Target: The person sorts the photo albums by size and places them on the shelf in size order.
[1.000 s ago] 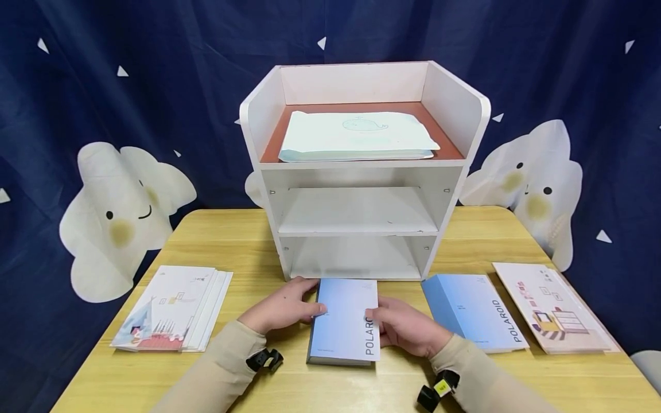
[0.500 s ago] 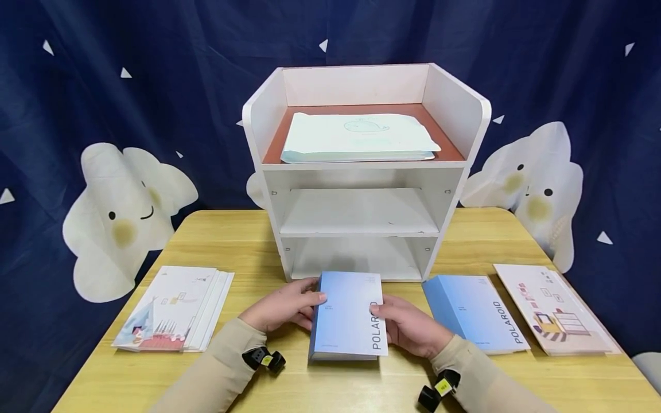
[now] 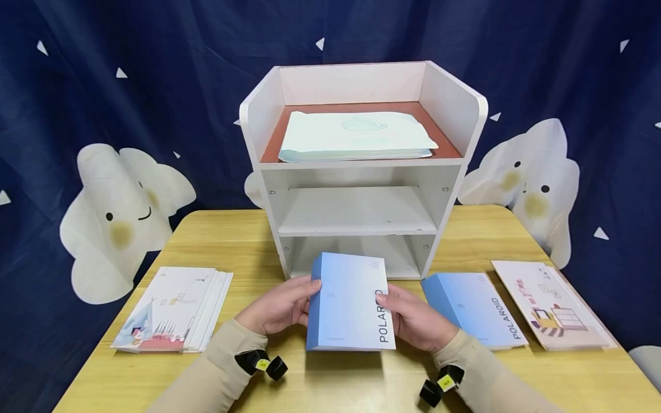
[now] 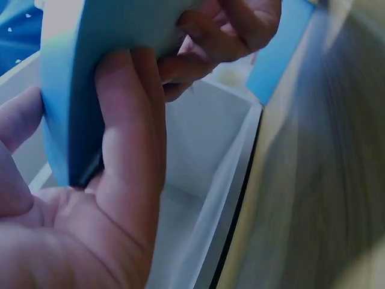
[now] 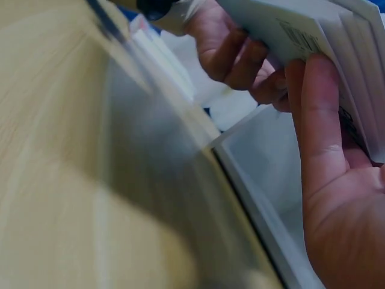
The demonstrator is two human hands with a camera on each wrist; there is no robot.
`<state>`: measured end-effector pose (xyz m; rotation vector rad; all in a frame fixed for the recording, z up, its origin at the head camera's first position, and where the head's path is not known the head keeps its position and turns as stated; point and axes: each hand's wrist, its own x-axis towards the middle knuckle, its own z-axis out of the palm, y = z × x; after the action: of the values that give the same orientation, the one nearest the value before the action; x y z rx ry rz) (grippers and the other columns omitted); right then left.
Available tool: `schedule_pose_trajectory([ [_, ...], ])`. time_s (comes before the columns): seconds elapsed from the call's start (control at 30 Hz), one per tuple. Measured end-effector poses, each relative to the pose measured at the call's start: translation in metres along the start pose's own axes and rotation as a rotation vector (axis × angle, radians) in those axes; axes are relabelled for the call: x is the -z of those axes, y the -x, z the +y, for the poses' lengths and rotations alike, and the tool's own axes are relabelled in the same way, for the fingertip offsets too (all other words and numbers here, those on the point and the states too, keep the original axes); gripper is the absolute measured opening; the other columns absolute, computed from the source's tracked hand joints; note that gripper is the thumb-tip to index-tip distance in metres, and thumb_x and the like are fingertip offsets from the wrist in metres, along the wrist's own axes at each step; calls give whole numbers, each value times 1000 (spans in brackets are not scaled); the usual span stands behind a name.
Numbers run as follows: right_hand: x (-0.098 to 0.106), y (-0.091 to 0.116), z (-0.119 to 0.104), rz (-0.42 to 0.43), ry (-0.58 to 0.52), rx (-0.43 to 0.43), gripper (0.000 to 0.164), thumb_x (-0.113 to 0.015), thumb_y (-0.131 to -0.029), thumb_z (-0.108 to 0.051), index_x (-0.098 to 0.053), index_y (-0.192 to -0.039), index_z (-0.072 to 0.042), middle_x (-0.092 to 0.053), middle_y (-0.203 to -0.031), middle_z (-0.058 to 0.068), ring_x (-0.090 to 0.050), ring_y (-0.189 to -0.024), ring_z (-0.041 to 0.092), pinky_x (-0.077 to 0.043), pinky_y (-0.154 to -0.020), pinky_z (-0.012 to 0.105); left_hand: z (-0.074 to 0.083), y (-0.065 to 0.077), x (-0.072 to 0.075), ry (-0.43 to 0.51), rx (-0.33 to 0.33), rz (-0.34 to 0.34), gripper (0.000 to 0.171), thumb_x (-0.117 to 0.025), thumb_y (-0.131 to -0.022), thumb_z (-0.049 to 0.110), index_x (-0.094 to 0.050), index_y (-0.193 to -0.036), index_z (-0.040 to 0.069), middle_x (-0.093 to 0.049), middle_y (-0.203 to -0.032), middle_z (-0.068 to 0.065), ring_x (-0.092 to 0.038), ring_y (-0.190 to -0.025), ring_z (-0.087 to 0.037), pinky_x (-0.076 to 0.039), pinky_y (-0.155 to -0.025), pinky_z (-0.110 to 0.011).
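Between both hands is a thick book (image 3: 351, 304) with a pale blue cover lettered POLAROID, raised over the table and tilted with its cover toward me. My left hand (image 3: 281, 304) grips the spine side, thumb on the front and fingers behind. From the opposite side my right hand (image 3: 417, 321) holds the edge, its thumb on the cover beside the lettering. The right wrist view shows the fingers supporting the back cover (image 5: 289, 33), which bears a barcode, and layered white pages (image 5: 361, 66). A matching blue book (image 3: 472, 310) lies to the right on the table.
Behind the held book stands a white shelf unit (image 3: 356, 232) with two lower compartments and a whale-printed packet (image 3: 356, 135) on top. Illustrated booklets (image 3: 172, 310) lie at the left, and a pink illustrated stack (image 3: 555, 310) at the far right of the wooden table (image 3: 248, 241).
Both hands have lifted the blue book off the table and tipped its cover up toward me, its far edge now overlapping the shelf's lower compartment in view. The other books have stayed put.
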<state>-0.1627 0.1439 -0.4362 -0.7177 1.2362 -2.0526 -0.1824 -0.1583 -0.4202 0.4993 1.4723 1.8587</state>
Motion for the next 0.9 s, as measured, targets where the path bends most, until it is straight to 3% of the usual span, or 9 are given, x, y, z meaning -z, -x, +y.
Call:
schedule_pose_trajectory([
  [0.1,-3,-2,-7,-18,-13,37,36,-32,-112,-12,-47,-142,-1,-69,-124,15,-69,-109,26,-58,-88,40,3,4,-2,56,-24,-85,43,-40,-111,31,-45,-141,0,-72,-110,-10,-72,-92,-22,-61,-76,-37],
  [0.2,-8,-4,-13,-24,-9,65,36,-31,-112,-11,-46,-143,0,-68,-125,16,-69,-110,27,-58,-89,41,6,9,-3,84,-35,-221,47,-37,-112,33,-43,-145,0,-71,-115,-15,-73,-95,-27,-61,-76,-39],
  [0.33,-15,-8,-25,-40,9,84,35,-31,-112,-11,-47,-142,0,-69,-124,16,-69,-110,26,-58,-88,42,13,13,-6,105,-76,-370,44,-35,-112,36,-46,-145,9,-71,-118,-15,-74,-93,-31,-61,-73,-39],
  [0.47,-21,-18,-41,-50,16,99,37,-31,-112,-13,-44,-143,1,-68,-125,15,-69,-110,25,-58,-88,40,23,16,-9,159,-159,-383,40,-36,-112,36,-53,-140,13,-73,-113,-10,-75,-87,-24,-61,-70,-33],
  [0.6,-26,-31,-50,5,15,99,38,-36,-112,-19,-45,-143,1,-69,-124,13,-70,-107,24,-59,-87,39,31,19,-8,181,-231,-349,43,-27,-113,33,-55,-138,12,-74,-109,-7,-74,-83,-18,-60,-69,-29],
  [0.9,-32,-49,-52,87,-21,104,37,-40,-112,-29,-56,-135,-5,-71,-119,7,-70,-102,19,-59,-84,34,40,23,-3,219,-276,-253,48,-22,-114,35,-57,-137,13,-75,-104,-7,-72,-77,-15,-57,-68,-26],
])
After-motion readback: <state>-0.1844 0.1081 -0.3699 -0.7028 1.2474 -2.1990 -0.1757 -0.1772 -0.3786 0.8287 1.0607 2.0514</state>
